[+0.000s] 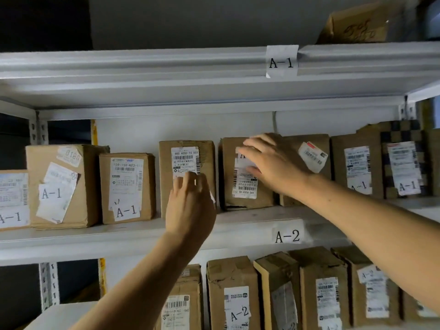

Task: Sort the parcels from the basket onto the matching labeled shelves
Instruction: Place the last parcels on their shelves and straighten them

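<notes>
Head view — hands [190, 201] on parcels [247, 172]

White metal shelving unit [166, 75], tiers tagged A-1 and A-2. Middle shelf [238, 225]: row of upright cardboard parcels [126, 186] labeled A-1. Lower tier: parcels [233, 294] labeled A-2. Top shelf: one cardboard box [357, 25].

Our right hand [266, 160] covers the middle parcel's [247, 172] A-label; at the left edge of the frame, another parcel [13, 198] is cut off.
</notes>
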